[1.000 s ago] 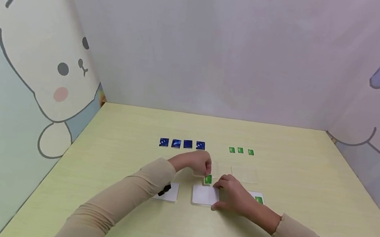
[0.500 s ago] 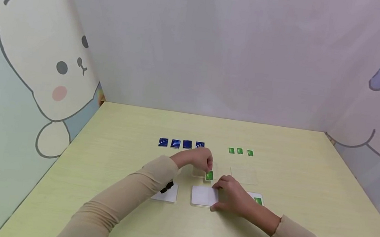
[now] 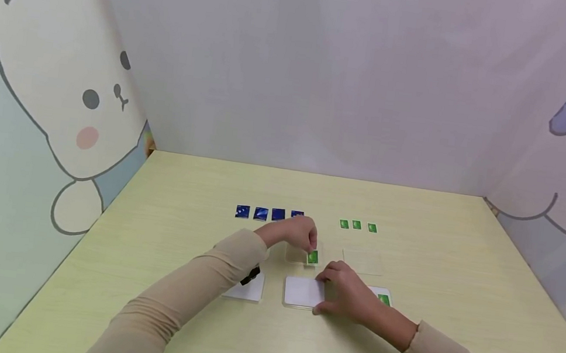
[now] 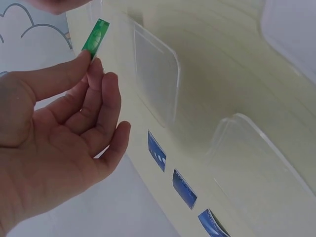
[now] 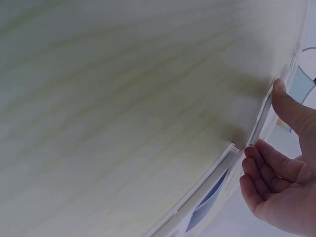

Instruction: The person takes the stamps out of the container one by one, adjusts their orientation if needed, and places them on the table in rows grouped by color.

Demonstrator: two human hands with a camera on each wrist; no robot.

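My left hand (image 3: 298,232) pinches a small green card (image 3: 312,257) between thumb and fingertips. In the head view the card overlaps the right part of a clear plastic lid (image 3: 297,256); the left wrist view shows the card (image 4: 96,38) tilted, its green printed side visible. My right hand (image 3: 345,290) holds the right end of a flat white-topped case (image 3: 303,292), thumb at the near edge and fingers at the far edge. In the right wrist view, the right hand (image 5: 284,170) grips that case (image 5: 260,118) by its sides.
Another white case (image 3: 248,289) lies left, partly under the left arm. A third white case (image 3: 374,291), partly behind the right hand, carries a green card (image 3: 384,299). Several blue squares (image 3: 278,215) and three green cards (image 3: 356,224) line the back. Another clear lid (image 3: 362,261) lies right.
The left hand has moved slightly away toward the back of the table with the green card, from just behind the middle case to over the clear lid. The right hand stays put.
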